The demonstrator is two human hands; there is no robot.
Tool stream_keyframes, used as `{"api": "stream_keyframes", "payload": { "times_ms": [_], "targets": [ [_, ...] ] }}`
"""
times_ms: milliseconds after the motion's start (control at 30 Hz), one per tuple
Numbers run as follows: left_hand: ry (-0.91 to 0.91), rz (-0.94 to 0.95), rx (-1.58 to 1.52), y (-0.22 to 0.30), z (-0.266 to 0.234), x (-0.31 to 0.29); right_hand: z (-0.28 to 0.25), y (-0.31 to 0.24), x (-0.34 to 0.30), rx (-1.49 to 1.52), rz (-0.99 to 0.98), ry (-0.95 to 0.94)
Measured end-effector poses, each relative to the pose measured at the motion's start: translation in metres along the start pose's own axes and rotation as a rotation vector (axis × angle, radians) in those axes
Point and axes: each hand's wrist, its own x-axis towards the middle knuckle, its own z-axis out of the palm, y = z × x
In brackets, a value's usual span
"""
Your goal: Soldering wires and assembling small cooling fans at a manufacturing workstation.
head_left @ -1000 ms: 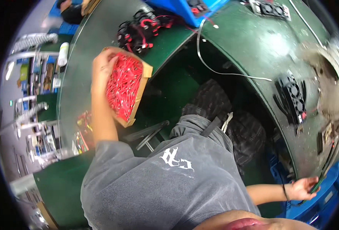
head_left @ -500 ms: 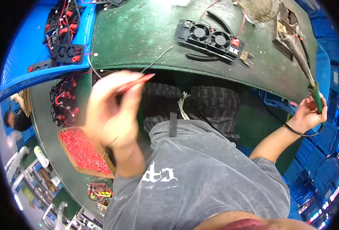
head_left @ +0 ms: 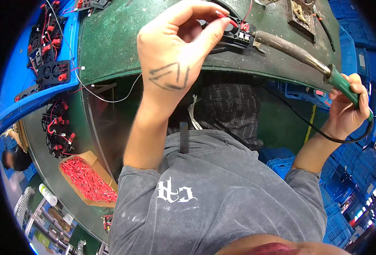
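My left hand (head_left: 177, 46) is raised over the green bench (head_left: 120, 42) and pinches a short red sleeve (head_left: 227, 19) between thumb and forefinger, right at a black fan unit (head_left: 239, 32) with red wires. My right hand (head_left: 347, 104) grips the green handle of a soldering iron (head_left: 298, 53). The iron's brown barrel reaches left, and its tip sits by the fan unit close to the red sleeve.
A cardboard box of red sleeves (head_left: 88, 180) lies at the lower left. Black fan units with red wires (head_left: 58, 123) are piled left of it, more in a blue tray (head_left: 47, 72). A soldering stand (head_left: 300, 15) sits at the far bench edge. Blue crates (head_left: 357, 63) stand right.
My left hand carried a red sleeve from the cardboard box up to the fan unit. My right hand brought the soldering iron in from the right, and my head turned toward the bench.
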Motion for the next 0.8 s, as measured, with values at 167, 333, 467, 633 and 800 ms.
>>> {"api": "stream_keyframes", "payload": {
  "times_ms": [167,333,467,633,800],
  "targets": [
    [-0.216,0.990,-0.566,-0.050,0.006,0.041,0.008,-0.003,0.005,-0.007,0.021,-0.005],
    [0.032,0.028,0.119,0.008,-0.005,0.004,0.009,-0.002,0.009,-0.057,0.033,-0.026],
    [0.035,0.018,0.152,0.008,-0.006,0.003,0.009,-0.005,0.013,-0.083,0.029,-0.062],
    [0.053,0.002,0.081,0.009,-0.001,0.002,0.007,-0.009,0.013,-0.082,0.055,-0.064],
    [0.075,0.009,0.181,0.006,-0.001,0.003,0.006,-0.012,0.014,-0.124,0.068,-0.114]
  ]
}}
